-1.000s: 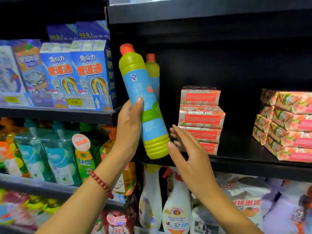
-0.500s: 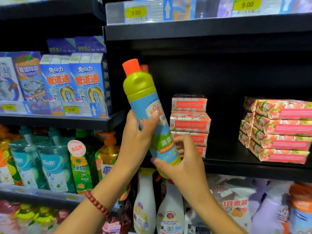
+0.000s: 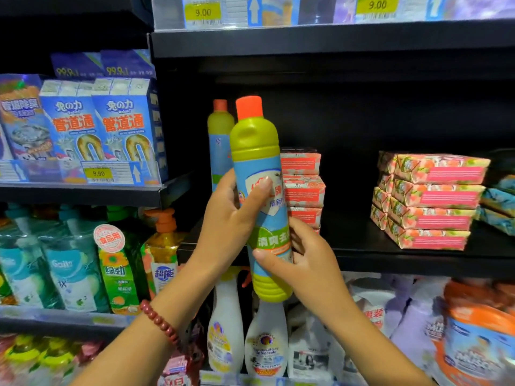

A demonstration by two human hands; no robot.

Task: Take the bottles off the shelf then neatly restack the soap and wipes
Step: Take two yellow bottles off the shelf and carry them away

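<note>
At shelf front: I'm holding the green-and-blue bottle (image 3: 259, 190) upright, lifted clear of the shelf (image 3: 390, 260) and out in front of its edge.
Left hand (image 3: 231, 221): wrapping round the bottle's mid label, thumb lying across the front.
Right hand (image 3: 306, 260): gripping the lower body, just above the ribbed yellow base.
Second bottle (image 3: 220, 140): standing on the shelf at the left end, partly hiding behind the one I'm holding.
Risk 1: centre stack (image 3: 302, 190) of pink packs is sitting right behind the bottle and looking uneven. Swinging the base back is likely knocking packs off.
Risk 2: smooth plastic could be slipping if one hand lets go early, dropping onto the spray bottles (image 3: 266, 338) below.
Risk 3: reaching for the second bottle means passing just beside that stack, so a wrist could be brushing it.
Around: right stack (image 3: 434, 201) lying well apart, blue packs (image 3: 498, 201) at the far edge, blue cartons (image 3: 122, 129) on the left shelf.
Unclear: I'm not telling soap from wipes here.
</note>
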